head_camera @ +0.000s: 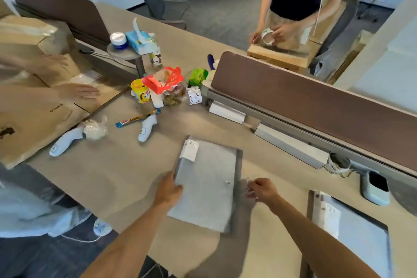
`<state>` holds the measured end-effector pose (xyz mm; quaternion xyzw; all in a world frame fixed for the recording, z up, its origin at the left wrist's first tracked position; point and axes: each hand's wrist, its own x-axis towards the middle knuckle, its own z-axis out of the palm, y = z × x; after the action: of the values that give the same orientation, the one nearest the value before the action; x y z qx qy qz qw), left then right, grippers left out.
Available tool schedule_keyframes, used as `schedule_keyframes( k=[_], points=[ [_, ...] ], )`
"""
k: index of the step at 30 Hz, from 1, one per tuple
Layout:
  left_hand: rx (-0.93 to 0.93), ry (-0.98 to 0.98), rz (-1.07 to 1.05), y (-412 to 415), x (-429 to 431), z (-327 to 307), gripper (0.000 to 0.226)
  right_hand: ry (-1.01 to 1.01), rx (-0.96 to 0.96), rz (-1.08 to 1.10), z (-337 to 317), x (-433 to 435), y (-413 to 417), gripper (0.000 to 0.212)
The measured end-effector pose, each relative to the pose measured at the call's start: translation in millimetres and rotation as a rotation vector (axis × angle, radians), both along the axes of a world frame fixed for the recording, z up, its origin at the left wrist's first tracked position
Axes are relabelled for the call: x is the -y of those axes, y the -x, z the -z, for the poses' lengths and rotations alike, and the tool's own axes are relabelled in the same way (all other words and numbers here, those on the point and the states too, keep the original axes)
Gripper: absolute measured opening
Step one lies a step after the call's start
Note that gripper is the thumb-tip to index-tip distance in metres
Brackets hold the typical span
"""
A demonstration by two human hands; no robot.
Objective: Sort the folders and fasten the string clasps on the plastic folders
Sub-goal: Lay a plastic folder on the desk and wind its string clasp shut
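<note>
Two bare forearms reaching up from the lower edge, nearest of all. Left hand (168, 189) clamped on the left edge of a grey plastic folder (207, 185), thumb on the top face, fingers tucked beneath. Lying flat on the table (126, 171), this folder, near its front edge, with a white label (190, 150) marked "20" at the far left corner and a small clasp button (227, 182) close to the right edge. Right hand (262, 189) just off the folder's right side, fingers pinched together on a thin string (247, 186), blurred and barely visible. Second grey folder (352, 232) further right, also flat, also labelled, well apart from both hands.

Farther back, two white controllers (147, 127), one beside a crumpled plastic bag (94, 128). Behind those, a snack bar wrapper (135, 118), a yellow cup (140, 90), a red bag (165, 80) and a tissue box (140, 42). Brown divider panel (316, 99) running along the right. Large cardboard box (29, 106) at left, another person's hands resting on it. Beyond the divider, a person in a dark shirt holding a roll of tape (267, 36) over a carton (277, 57).
</note>
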<state>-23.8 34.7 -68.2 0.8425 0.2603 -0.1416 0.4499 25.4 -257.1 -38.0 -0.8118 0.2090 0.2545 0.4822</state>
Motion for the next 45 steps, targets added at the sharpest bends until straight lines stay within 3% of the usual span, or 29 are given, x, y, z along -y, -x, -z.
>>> schedule_keyframes(
  k=[2,3,6,11,14,19,23,27,32,41,45],
  points=[
    [-0.037,-0.394,0.205,2.6,-1.7,-0.4,0.049,0.079,-0.026,0.006,10.0,-7.9,3.6,0.027],
    [0.000,-0.485,0.288,0.2,0.6,2.9,0.048,0.106,-0.029,0.014,11.4,-12.0,4.0,0.026],
    [0.108,-0.537,0.536,-13.5,11.9,11.9,0.045,0.119,-0.011,0.040,9.8,-20.1,2.8,0.024],
    [0.070,-0.553,0.955,-39.3,31.4,27.5,0.059,0.178,0.048,-0.019,-4.8,-19.1,7.2,0.022],
    [0.079,-0.561,1.104,-45.3,38.0,38.1,0.068,0.021,0.022,0.001,-12.0,-20.2,12.8,0.010],
    [0.140,-0.486,1.125,-58.1,40.9,37.7,0.080,-0.076,-0.046,-0.186,-4.1,-41.2,8.2,0.019],
    [0.157,-0.486,1.069,-66.5,32.7,36.9,0.088,0.021,0.012,-0.424,13.9,-70.9,-9.7,0.017],
    [0.061,-0.547,1.016,-64.1,32.3,42.4,0.094,0.207,-0.019,-0.694,27.6,-87.6,-19.4,0.009],
    [0.038,-0.555,1.033,-62.9,30.1,46.5,0.095,0.249,0.033,-0.685,25.9,-93.6,-41.7,0.008],
    [0.050,-0.547,1.010,-62.1,33.8,43.2,0.092,0.385,0.028,-0.481,34.4,-47.2,-49.2,0.006],
    [0.032,-0.540,1.011,-62.5,34.2,42.5,0.091,0.382,0.016,-0.530,33.0,-26.5,-32.3,0.009]
  ],
)
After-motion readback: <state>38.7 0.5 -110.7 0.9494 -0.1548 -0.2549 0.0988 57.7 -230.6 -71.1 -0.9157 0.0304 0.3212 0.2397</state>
